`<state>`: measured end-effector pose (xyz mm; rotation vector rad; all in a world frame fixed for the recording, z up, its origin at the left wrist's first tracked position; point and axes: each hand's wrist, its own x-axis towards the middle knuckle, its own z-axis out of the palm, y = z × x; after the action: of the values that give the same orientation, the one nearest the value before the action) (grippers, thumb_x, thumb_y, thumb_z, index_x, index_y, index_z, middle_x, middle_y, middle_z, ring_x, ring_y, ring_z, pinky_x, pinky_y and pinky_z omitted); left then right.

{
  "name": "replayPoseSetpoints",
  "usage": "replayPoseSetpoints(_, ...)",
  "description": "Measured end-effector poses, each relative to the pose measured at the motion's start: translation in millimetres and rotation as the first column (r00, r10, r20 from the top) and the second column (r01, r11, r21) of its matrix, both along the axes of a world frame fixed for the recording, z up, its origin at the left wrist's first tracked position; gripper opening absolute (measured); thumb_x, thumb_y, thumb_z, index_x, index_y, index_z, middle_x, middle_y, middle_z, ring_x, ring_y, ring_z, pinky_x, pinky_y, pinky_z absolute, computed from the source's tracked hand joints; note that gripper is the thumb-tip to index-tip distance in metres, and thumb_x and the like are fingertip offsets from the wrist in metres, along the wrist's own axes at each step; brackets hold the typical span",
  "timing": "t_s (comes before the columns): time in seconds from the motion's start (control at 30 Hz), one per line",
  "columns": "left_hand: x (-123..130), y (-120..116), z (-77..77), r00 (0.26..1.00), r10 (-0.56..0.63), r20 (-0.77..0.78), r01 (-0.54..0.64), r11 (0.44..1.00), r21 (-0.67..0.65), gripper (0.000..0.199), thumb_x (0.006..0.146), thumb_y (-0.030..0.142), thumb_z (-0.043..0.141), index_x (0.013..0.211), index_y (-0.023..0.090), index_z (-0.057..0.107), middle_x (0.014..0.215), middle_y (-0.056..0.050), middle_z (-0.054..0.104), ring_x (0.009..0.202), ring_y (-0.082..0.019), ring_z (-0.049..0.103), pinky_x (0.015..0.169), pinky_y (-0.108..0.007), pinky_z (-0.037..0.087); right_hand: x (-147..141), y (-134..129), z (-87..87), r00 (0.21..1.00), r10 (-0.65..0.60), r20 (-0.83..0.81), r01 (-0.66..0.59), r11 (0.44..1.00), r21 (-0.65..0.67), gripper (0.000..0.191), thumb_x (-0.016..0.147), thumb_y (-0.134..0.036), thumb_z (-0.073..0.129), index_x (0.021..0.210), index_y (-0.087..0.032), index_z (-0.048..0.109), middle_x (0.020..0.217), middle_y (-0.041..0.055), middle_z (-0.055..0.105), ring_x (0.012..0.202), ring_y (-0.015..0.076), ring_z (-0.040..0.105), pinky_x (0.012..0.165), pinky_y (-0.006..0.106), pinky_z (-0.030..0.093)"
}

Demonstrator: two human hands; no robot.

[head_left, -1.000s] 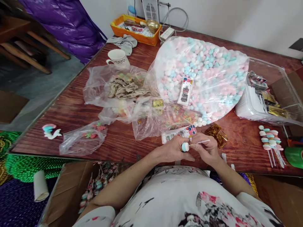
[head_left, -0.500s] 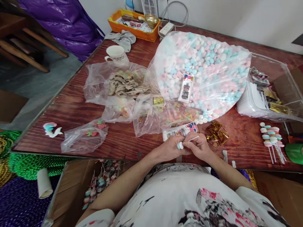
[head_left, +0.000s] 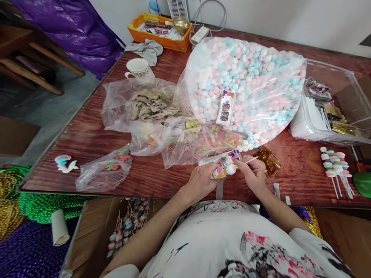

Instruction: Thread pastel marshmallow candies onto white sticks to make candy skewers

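Low over the table's front edge, my left hand [head_left: 203, 180] is closed on a small printed candy bag [head_left: 219, 172]. A white marshmallow [head_left: 231, 169] sticks out of the bag's right end, the rest of the marshmallow skewer being inside or hidden. My right hand [head_left: 255, 174] pinches the skewer's thin white stick [head_left: 251, 159]. Just behind my hands lies a stack of printed bags [head_left: 228, 156], partly covered. Gold twist ties [head_left: 268, 160] lie in a pile beside my right hand. Finished-looking marshmallow skewers [head_left: 336, 166] rest at the right.
A large clear bag of pastel marshmallows [head_left: 249, 85] fills the back, with a printed packet [head_left: 226, 108] on top. Bags of gummies [head_left: 118, 162], a cloth [head_left: 150, 106] and a mug [head_left: 140, 70] stand left. A clear plastic bin [head_left: 333, 135] is at right, an orange tray [head_left: 174, 44] behind.
The printed bag now surrounds part of the skewer in my left hand; before, bare blue and white marshmallows showed between my hands. My right hand has moved slightly right with the stick.
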<state>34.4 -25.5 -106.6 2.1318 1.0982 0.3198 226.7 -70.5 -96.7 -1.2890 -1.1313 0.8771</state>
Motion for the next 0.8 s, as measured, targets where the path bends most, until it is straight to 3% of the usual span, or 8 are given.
replayPoseSetpoints(0.1,3,-2,1.5,0.999,0.016,0.046,-0.014,0.999,-0.04,0.021,0.082,0.035,0.066,0.074,0.017,0.056,0.067,0.001,0.059,0.059,-0.012,0.047,0.057,-0.023,0.03,-5,-2,-3.0,0.999,0.048,0.011,-0.048,0.998,0.026,0.029,0.084,-0.034,0.067,0.06,-0.02,0.059,0.055,-0.0025,0.053,0.055,0.0116,0.047,0.055,0.027,0.039)
replayPoseSetpoints(0.23,6,-1,7.1,0.979,0.065,0.192,-0.011,0.963,-0.271,0.031,0.072,0.042,0.076,0.076,0.016,0.06,0.067,0.003,0.056,0.064,-0.011,0.045,0.058,-0.022,0.034,-5,-3,-4.1,0.986,0.165,0.031,-0.167,0.978,0.125,0.018,0.085,-0.028,0.066,0.069,-0.021,0.065,0.06,-0.0007,0.061,0.059,0.0134,0.055,0.058,0.028,0.044)
replayPoseSetpoints(0.3,7,-2,10.4,0.951,0.092,0.295,0.051,0.894,-0.445,0.036,0.068,0.043,0.079,0.078,0.015,0.061,0.069,0.004,0.055,0.066,-0.011,0.046,0.06,-0.021,0.037,-3,-4,-4.5,0.977,0.207,0.052,-0.213,0.961,0.177,0.014,0.086,-0.025,0.065,0.073,-0.021,0.066,0.064,0.0004,0.064,0.061,0.0143,0.058,0.061,0.03,0.047)
replayPoseSetpoints(0.4,10,-6,13.1,0.919,0.106,0.38,0.201,0.703,-0.682,0.038,0.063,0.041,0.083,0.074,0.014,0.059,0.064,0.006,0.049,0.061,-0.009,0.042,0.056,-0.02,0.035,-4,-8,-6.6,0.946,0.288,0.145,-0.315,0.922,0.224,0.011,0.088,-0.023,0.061,0.078,-0.022,0.067,0.067,0.0016,0.067,0.063,0.0149,0.06,0.063,0.031,0.049)
replayPoseSetpoints(0.43,11,-8,13.0,0.914,0.096,0.393,0.242,0.649,-0.721,0.037,0.062,0.039,0.084,0.072,0.014,0.058,0.063,0.007,0.049,0.06,-0.009,0.042,0.055,-0.02,0.035,-5,-10,-7.6,0.931,0.309,0.196,-0.351,0.905,0.24,0.011,0.088,-0.022,0.06,0.079,-0.022,0.067,0.066,0.0016,0.067,0.061,0.0147,0.06,0.063,0.032,0.048)
replayPoseSetpoints(0.5,14,-11,11.7,0.906,0.067,0.417,0.296,0.603,-0.74,0.033,0.062,0.034,0.083,0.072,0.012,0.06,0.064,0.006,0.051,0.062,-0.009,0.044,0.058,-0.021,0.037,-10,-13,-9.5,0.905,0.308,0.294,-0.389,0.878,0.279,0.012,0.087,-0.02,0.06,0.077,-0.022,0.066,0.063,0.0015,0.067,0.059,0.0145,0.058,0.061,0.031,0.046)
replayPoseSetpoints(0.63,18,-13,11.1,0.901,0.09,0.424,0.275,0.637,-0.72,0.027,0.067,0.029,0.08,0.08,0.01,0.065,0.073,0.003,0.058,0.07,-0.012,0.051,0.067,-0.022,0.043,-11,-13,-7.5,0.907,0.336,0.253,-0.393,0.891,0.227,0.014,0.088,-0.021,0.061,0.075,-0.021,0.066,0.061,0.0005,0.065,0.057,0.013,0.057,0.058,0.028,0.045)
replayPoseSetpoints(0.8,16,-6,19.7,0.899,0.073,0.431,0.199,0.81,-0.552,0.03,0.076,0.032,0.076,0.099,0.014,0.067,0.086,0.002,0.062,0.08,-0.014,0.053,0.077,-0.024,0.044,7,-2,8.1,0.95,0.305,0.074,-0.312,0.942,0.124,0.011,0.09,-0.03,0.062,0.093,-0.022,0.07,0.081,0.0018,0.07,0.071,0.0143,0.062,0.066,0.027,0.049)
